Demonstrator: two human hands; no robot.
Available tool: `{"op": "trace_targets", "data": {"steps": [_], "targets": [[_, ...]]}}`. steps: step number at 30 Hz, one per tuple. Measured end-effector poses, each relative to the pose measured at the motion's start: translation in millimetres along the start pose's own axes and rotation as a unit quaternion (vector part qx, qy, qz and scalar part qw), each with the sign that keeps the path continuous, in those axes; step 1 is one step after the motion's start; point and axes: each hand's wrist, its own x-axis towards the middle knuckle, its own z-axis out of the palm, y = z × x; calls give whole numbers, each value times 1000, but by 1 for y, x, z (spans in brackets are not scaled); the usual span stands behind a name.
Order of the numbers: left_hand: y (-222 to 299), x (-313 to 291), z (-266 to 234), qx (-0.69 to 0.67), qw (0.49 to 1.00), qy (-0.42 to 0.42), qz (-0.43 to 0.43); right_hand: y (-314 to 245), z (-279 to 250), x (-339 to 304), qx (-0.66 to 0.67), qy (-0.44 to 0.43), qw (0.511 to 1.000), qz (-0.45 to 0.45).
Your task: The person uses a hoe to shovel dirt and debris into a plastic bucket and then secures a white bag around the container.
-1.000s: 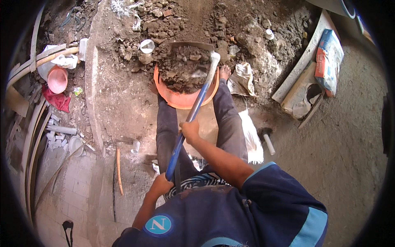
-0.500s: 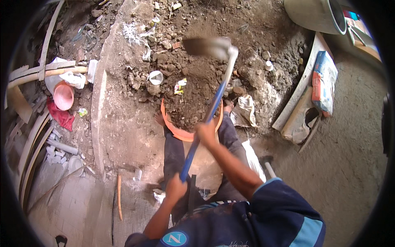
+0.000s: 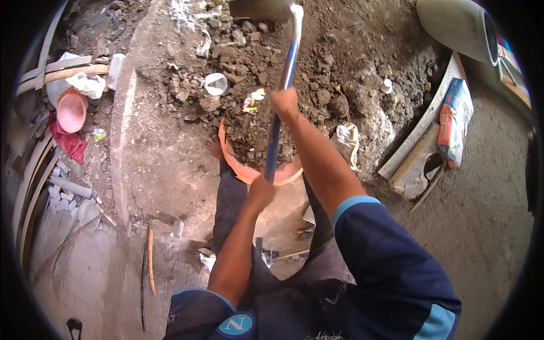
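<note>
Both my hands grip a hoe (image 3: 276, 133) with a blue handle whose far end is white. My left hand (image 3: 262, 193) is closed round the handle's near part, over the near rim of an orange basin (image 3: 232, 164). Farther up the handle, my right hand (image 3: 284, 104) is wrapped round it. The hoe's dark, wide blade (image 3: 259, 9) is at the top edge, over the soil heap and partly out of view. Dark soil (image 3: 253, 148) lies inside the basin, which sits between my legs against the heap.
Loose soil and stones (image 3: 323, 79) spread ahead, with a white cup (image 3: 215, 84) among them. A white cloth bag (image 3: 347, 141) lies right of the basin. A blue-and-red sack (image 3: 455, 122) and a grey drum (image 3: 456, 28) are at the right; a pink bowl (image 3: 72, 111) is at the left.
The hoe has moved away from me, its blade reaching the top edge. Both hands have gone forward with it and my arms are more stretched. The whole view has shifted slightly.
</note>
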Motion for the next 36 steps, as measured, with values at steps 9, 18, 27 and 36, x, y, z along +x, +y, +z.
{"op": "trace_targets", "data": {"steps": [9, 18, 27, 36], "targets": [[-66, -114, 15, -10, 994, -93, -48, 117, -17, -81, -65, 30, 995, 64], [-94, -248, -35, -16, 980, -152, -128, 158, -23, -217, -11, -1, 997, 77], [-100, -345, -53, 132, 977, -131, -101, 168, -59, -330, -56, -74, 992, 85], [-13, -183, 8, 125, 981, -87, 122, 85, -166, -154, 24, 91, 992, -78]]}}
